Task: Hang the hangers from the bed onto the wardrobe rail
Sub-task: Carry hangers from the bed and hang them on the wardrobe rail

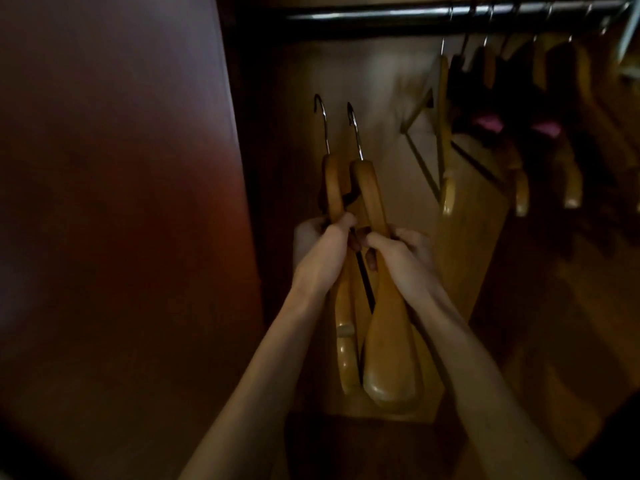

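I hold two wooden hangers upright inside the dark wardrobe, their metal hooks pointing up. My left hand (320,249) grips the left hanger (334,188) by its arm. My right hand (403,252) grips the right hanger (372,195), whose broad shoulder end (391,372) hangs toward me. Both hooks sit well below the metal wardrobe rail (381,13), which runs across the top. The left stretch of the rail is bare.
Several wooden hangers (446,140) hang on the right part of the rail, with dark garments and something pink (490,123) among them. The dark red wardrobe side panel (121,202) fills the left. A pale back wall (374,81) lies behind.
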The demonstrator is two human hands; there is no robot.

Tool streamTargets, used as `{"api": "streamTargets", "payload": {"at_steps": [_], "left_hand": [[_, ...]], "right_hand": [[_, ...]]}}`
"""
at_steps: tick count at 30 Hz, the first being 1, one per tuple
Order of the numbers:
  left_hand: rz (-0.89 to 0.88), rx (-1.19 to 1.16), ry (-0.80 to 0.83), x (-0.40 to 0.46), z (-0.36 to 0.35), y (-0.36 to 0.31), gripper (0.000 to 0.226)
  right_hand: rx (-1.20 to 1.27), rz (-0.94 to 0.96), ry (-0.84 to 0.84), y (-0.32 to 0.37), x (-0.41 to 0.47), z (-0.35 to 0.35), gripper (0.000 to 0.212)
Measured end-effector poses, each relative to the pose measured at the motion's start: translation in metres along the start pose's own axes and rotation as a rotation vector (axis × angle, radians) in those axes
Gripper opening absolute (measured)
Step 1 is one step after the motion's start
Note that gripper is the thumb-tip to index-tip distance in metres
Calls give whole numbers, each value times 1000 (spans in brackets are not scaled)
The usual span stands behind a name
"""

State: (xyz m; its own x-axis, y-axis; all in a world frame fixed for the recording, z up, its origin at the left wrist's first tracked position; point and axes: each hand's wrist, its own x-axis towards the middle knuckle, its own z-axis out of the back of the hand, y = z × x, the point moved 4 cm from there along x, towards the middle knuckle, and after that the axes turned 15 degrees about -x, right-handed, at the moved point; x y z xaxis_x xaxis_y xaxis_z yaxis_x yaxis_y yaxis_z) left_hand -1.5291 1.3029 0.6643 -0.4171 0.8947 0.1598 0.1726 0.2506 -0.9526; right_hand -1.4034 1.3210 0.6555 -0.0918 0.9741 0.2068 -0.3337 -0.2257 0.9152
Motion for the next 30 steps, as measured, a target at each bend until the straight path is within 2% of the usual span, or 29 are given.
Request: {"api": "streamTargets", "payload": {"at_steps": [4, 12, 18, 23, 30], "left_hand": [[-54, -17, 12, 36, -18, -28, 22], [-134, -52, 169, 79, -55, -71, 33], [-123, -84, 248, 95, -86, -93, 36], [-147, -90, 255, 111, -110, -104, 33], [-69, -26, 209, 131, -128, -89, 32]], "right_hand": [[49, 63, -22, 24, 40, 7, 22], [119, 181, -131, 58, 94, 27, 26], [162, 205, -213, 74, 125, 51, 22], [168, 202, -234, 80, 148, 70, 20], [219, 193, -180, 72, 168, 87, 20]]}}
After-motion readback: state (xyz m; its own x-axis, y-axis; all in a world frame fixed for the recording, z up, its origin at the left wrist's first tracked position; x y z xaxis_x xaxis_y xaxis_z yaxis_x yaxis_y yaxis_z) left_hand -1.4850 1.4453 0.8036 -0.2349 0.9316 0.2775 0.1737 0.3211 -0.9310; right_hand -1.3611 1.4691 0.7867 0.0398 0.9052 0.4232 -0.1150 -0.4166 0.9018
